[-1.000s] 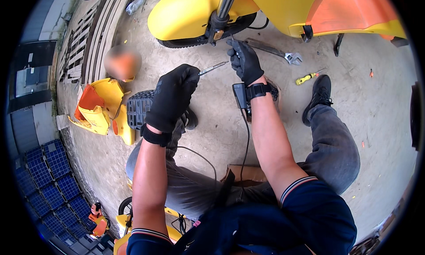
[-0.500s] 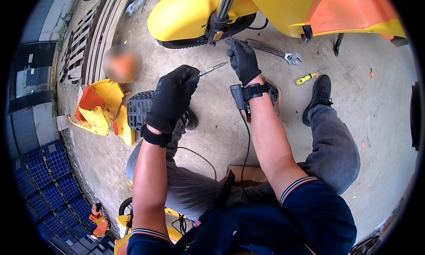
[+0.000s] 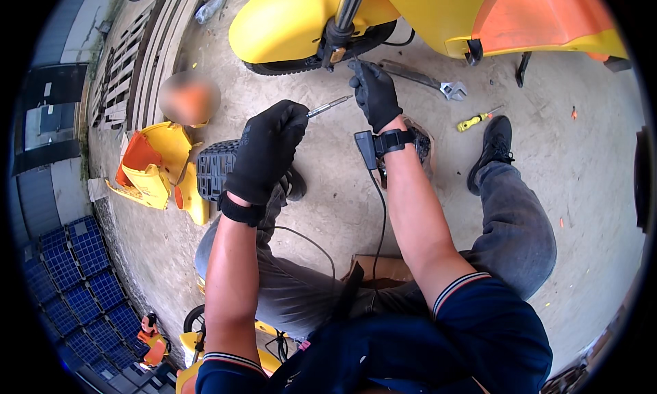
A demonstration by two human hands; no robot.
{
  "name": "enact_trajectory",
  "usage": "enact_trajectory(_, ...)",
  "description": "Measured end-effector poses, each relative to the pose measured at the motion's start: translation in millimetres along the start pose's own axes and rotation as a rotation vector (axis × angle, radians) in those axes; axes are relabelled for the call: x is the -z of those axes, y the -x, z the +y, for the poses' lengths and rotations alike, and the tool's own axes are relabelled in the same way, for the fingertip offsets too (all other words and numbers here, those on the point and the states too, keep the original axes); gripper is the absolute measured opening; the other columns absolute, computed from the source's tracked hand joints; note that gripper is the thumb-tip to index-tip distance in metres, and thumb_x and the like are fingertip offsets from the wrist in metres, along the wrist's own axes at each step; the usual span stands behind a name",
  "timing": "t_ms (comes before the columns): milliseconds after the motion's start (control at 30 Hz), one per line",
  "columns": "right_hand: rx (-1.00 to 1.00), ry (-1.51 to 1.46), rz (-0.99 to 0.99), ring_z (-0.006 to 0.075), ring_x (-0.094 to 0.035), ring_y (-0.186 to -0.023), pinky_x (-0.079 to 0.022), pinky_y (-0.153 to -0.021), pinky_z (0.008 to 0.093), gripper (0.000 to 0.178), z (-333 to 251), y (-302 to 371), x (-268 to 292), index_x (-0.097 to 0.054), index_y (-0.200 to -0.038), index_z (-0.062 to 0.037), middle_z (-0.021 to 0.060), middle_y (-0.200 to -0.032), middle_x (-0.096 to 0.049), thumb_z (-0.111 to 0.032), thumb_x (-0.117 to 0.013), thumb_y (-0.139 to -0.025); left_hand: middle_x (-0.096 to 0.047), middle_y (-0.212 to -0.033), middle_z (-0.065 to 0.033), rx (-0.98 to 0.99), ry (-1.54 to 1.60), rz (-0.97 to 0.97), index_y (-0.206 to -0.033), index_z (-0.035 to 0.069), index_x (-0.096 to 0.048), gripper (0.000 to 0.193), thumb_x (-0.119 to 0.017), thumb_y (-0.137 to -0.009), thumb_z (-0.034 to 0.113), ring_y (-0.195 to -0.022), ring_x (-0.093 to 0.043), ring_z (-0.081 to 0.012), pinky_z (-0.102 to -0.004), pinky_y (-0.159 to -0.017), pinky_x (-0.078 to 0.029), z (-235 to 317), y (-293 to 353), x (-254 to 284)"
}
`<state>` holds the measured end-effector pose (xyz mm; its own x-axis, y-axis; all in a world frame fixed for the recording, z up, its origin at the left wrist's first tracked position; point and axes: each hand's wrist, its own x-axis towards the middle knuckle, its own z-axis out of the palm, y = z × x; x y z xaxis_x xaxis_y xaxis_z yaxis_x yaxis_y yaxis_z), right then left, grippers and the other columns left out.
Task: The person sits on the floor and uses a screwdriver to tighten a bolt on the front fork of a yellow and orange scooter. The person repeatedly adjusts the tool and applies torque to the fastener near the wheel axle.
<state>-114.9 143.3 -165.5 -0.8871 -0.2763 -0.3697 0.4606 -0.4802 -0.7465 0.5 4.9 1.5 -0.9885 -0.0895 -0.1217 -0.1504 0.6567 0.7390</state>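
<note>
My left hand (image 3: 270,144), in a black glove, is closed round a screwdriver (image 3: 328,106). Its slim metal shaft sticks out toward the right, the tip just short of my other hand; the handle is hidden in the fist. My right hand (image 3: 375,96), gloved too, has its fingers pinched together close to the foot of the fork (image 3: 348,10) of a yellow motorbike. A thin tip shows above those fingers, too small to name. Beside them are the front tyre (image 3: 294,67) and the yellow mudguard (image 3: 284,28).
An adjustable wrench (image 3: 452,91) and a yellow screwdriver (image 3: 472,123) lie on the concrete to the right. Yellow and orange body panels (image 3: 154,164) and a black crate (image 3: 213,171) are at left, near wooden pallets (image 3: 130,65). A cable (image 3: 382,219) hangs from my right wrist.
Both hands keep nearly the same place and grip. My right hand has shifted only very slightly to the left.
</note>
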Motion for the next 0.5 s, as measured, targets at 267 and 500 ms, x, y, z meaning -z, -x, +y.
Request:
enact_trajectory(267, 0.133, 0.182, 0.047, 0.0058, -0.041, -0.046, -0.032, -0.041, 0.0209, 0.016, -3.9, 1.3, -8.7, -0.06, -0.088, -0.0088, -0.0005, -0.064, -0.053, -0.024, -0.057, -0.089, -0.058, -0.076, -0.0037, 0.076, -0.011, -0.063, -0.095, -0.004, -0.059, 0.01, -0.056, -0.086, 0.002, -0.074, -0.048, -0.0075, -0.0247, -0.07, -0.044, 2.9, -0.2, 3.6)
enact_trajectory(500, -0.26, -0.604, -0.23, 0.0048, -0.038, -0.046, -0.028, -0.039, 0.0193, 0.025, 1.4, -10.9, 6.1, -0.06, -0.101, -0.0073, -0.003, -0.06, -0.046, -0.029, -0.055, -0.092, -0.051, -0.062, -0.001, 0.006, 0.001, 0.003, -0.089, 0.0, -0.059, 0.009, -0.057, -0.087, 0.008, -0.056, -0.044, -0.0066, -0.0247, -0.052, -0.04, -0.3, 0.5, 1.8)
